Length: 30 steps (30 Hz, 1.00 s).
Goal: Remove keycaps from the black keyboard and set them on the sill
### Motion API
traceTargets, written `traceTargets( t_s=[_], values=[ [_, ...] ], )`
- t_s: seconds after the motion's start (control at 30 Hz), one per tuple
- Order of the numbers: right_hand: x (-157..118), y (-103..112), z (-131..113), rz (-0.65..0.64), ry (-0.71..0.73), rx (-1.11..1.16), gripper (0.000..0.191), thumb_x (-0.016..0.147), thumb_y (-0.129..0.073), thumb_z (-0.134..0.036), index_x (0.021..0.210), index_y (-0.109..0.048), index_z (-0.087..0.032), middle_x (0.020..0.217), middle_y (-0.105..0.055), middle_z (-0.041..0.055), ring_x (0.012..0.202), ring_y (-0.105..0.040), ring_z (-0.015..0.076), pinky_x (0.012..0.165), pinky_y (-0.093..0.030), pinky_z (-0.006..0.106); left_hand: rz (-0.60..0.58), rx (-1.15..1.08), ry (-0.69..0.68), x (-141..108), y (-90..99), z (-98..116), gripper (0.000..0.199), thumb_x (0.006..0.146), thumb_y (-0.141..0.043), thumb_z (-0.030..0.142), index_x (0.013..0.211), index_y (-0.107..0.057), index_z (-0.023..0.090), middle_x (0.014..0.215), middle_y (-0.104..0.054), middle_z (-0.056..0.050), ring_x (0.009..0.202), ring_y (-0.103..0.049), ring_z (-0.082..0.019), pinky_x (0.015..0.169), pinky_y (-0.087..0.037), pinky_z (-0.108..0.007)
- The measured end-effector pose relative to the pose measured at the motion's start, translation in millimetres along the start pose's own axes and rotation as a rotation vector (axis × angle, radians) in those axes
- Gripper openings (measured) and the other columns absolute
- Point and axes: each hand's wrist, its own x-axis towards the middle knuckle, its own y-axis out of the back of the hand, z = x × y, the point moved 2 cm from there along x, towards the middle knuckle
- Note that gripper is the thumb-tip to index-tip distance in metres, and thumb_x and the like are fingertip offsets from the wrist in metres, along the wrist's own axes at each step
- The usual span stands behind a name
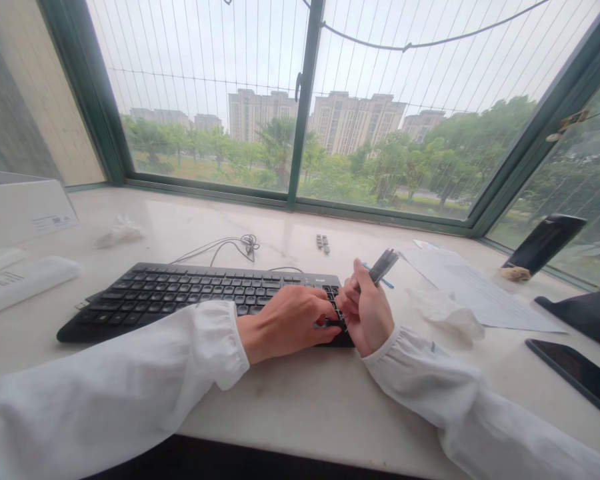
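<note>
A black keyboard lies on the pale stone counter, with its number pad end under both hands. My left hand rests over that right end, its fingers bent down onto the keys; whether they hold anything is hidden. My right hand is closed beside it around a dark, slim tool whose top sticks up above the fist. The tool's lower end is hidden by the fingers. Several small loose keycaps lie behind the keyboard's right end. A coiled black cable sits behind the keyboard.
A white box and a white packet are at the left, near crumpled tissue. On the right lie papers, crumpled plastic, a dark phone and an upright dark device. Windows stand behind the counter.
</note>
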Motion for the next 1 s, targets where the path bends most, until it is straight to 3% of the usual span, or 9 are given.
traceTargets(
  t_s=[0.2, 0.43, 0.67, 0.9, 1.0],
  values=[
    [3.1, 1.4, -0.1, 0.018, -0.039, 0.025, 0.044, 0.078, -0.064, -0.047, 0.060, -0.035, -0.020, 0.042, -0.022, -0.0120, 0.035, -0.016, 0.0026, 0.033, -0.017, 0.019, 0.010, -0.024, 0.000, 0.4, -2.5, -3.1, 0.018, 0.082, -0.061, 0.036, 0.083, -0.072, 0.022, 0.073, -0.064, 0.001, 0.061, -0.057, -0.011, 0.054, -0.034, -0.023],
    [-0.1, 1.8, 4.1, 0.068, 0.118, -0.097, 0.044, 0.075, -0.067, -0.046, 0.060, -0.034, -0.021, 0.044, -0.026, -0.0109, 0.036, -0.021, 0.0039, 0.032, -0.019, 0.020, -0.013, -0.018, -0.013, 1.3, 0.8, -4.3, 0.020, 0.083, -0.060, 0.037, 0.081, -0.072, 0.021, 0.073, -0.064, 0.000, 0.061, -0.059, -0.011, 0.054, -0.035, -0.023],
    [-4.8, 2.7, -0.7, 0.131, 0.132, -0.122, 0.045, 0.074, -0.069, -0.045, 0.059, -0.035, -0.021, 0.044, -0.027, -0.0105, 0.036, -0.022, 0.0040, 0.033, -0.019, 0.020, -0.017, -0.092, 0.038, 1.4, 4.5, -6.8, 0.020, 0.080, -0.062, 0.041, 0.087, -0.073, 0.026, 0.078, -0.068, 0.002, 0.065, -0.060, -0.012, 0.058, -0.038, -0.023],
    [-7.1, -4.0, 2.1, 0.025, 0.145, -0.081, 0.045, 0.077, -0.065, -0.048, 0.058, -0.036, -0.020, 0.044, -0.025, -0.0102, 0.036, -0.020, 0.0037, 0.034, -0.017, 0.020, -0.010, -0.147, 0.042, 1.7, 1.8, -6.4, 0.017, 0.079, -0.063, 0.036, 0.083, -0.073, 0.024, 0.076, -0.068, 0.002, 0.063, -0.059, -0.012, 0.057, -0.037, -0.023],
    [-4.1, -2.6, 3.2, 0.036, 0.114, -0.046, 0.044, 0.077, -0.065, -0.047, 0.058, -0.036, -0.020, 0.043, -0.024, -0.0107, 0.035, -0.019, 0.0035, 0.033, -0.016, 0.020, -0.010, -0.155, 0.016, 2.5, 1.0, -7.5, 0.016, 0.078, -0.063, 0.035, 0.083, -0.073, 0.023, 0.075, -0.067, 0.002, 0.063, -0.059, -0.011, 0.058, -0.037, -0.023]
  ],
)
